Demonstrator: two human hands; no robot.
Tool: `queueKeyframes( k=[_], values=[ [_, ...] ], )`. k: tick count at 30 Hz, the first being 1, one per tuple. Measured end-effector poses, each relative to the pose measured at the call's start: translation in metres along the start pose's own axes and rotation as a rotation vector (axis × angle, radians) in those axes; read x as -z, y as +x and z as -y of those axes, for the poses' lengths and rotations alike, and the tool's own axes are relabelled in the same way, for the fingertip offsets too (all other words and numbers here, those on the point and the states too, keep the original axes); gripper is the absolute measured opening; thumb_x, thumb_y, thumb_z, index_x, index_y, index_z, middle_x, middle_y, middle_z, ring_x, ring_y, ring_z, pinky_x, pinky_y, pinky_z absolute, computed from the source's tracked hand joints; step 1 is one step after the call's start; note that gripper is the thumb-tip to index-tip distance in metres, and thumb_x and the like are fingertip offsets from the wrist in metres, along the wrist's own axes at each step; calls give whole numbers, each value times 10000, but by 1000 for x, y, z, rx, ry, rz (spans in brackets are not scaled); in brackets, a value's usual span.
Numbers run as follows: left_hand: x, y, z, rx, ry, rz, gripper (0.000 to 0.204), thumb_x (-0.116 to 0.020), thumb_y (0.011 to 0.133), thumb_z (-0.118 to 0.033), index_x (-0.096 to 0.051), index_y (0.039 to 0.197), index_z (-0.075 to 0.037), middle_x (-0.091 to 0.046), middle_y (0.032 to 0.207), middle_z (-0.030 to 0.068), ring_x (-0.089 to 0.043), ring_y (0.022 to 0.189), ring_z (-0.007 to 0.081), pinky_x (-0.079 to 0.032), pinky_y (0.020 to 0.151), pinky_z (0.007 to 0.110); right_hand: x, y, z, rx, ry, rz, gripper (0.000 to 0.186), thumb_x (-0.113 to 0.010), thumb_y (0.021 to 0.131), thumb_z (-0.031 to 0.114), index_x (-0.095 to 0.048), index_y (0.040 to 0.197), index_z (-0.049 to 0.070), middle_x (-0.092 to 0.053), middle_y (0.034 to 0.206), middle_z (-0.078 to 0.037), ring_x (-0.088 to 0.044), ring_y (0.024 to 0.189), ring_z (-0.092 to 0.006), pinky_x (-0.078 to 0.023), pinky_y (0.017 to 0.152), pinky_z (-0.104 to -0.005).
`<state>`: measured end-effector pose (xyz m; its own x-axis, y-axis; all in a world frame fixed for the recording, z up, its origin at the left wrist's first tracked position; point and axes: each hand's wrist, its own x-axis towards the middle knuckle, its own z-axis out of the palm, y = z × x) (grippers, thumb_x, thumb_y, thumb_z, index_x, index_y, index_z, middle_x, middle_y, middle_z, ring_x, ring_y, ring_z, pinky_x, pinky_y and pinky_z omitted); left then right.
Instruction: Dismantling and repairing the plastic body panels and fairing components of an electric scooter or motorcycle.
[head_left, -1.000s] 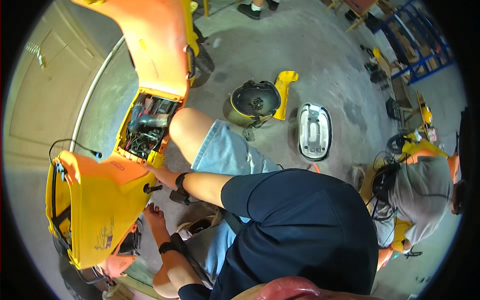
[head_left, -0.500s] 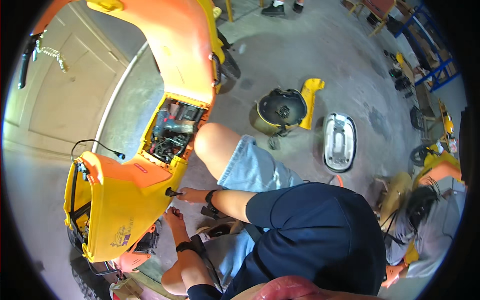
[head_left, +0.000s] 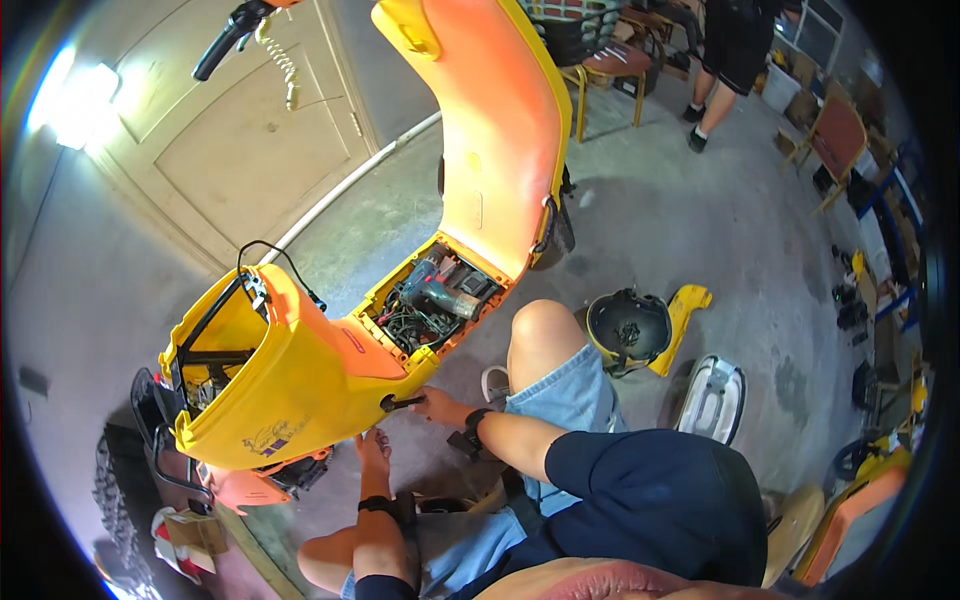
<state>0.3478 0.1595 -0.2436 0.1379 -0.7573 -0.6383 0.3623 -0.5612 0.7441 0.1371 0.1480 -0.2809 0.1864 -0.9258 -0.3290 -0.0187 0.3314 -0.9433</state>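
Shifted rightward in view since the earlier frame is the whole room, bounded by a cream door [head_left: 240,150]. Grey floor [head_left: 660,220] is marked by dark stains; on it are set a yellow-and-orange scooter [head_left: 485,215] and an upturned helmet [head_left: 630,330]. By the scooter's lower edge, the left hand [head_left: 374,447] is curled; whether anything is held cannot be told. The black peg [head_left: 402,403] is grasped by the right hand's [head_left: 437,405] fingers. Peg handling seems in hand; a steady grip is probably called for.

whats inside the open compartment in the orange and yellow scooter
A drill-like power tool and tangled wires show; whatever lies directly beneath them is covered.
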Motion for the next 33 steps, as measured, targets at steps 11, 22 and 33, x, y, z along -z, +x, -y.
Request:
queueKeyframes(
  k=[11, 22, 33],
  values=[
    [-9, 7, 2, -17, -73, 67, 258, -544, 859, -86, -464, 1085, -183, -529, 817, 29, -479, 613, 105, -315, 434, 209, -26, 12, -29, 17, 435, -229, 311, -595, 919, 239, -460, 1115, 38, -585, 846, -84, -580, 676, -133, -473, 575, -273],
    [5, 13, 5, -115, -55, 75, 92, -629, 824, -163, -568, 883, -127, -526, 625, -16, -426, 432, 68, -274, 340, 213, -14, 17, -12, 60, 617, -429, 162, -542, 909, 218, -562, 822, 82, -572, 784, -24, -512, 609, -121, -449, 551, -270],
    [6, -8, -14, 33, 32, 138, 173, -578, 833, -88, -584, 1005, -107, -627, 847, 5, -486, 627, 75, -297, 446, 184, -11, -1, 89, 338, 251, -427, 294, -657, 850, 155, -475, 1040, 22, -576, 918, -55, -554, 722, -126, -450, 582, -268]
  ],
)
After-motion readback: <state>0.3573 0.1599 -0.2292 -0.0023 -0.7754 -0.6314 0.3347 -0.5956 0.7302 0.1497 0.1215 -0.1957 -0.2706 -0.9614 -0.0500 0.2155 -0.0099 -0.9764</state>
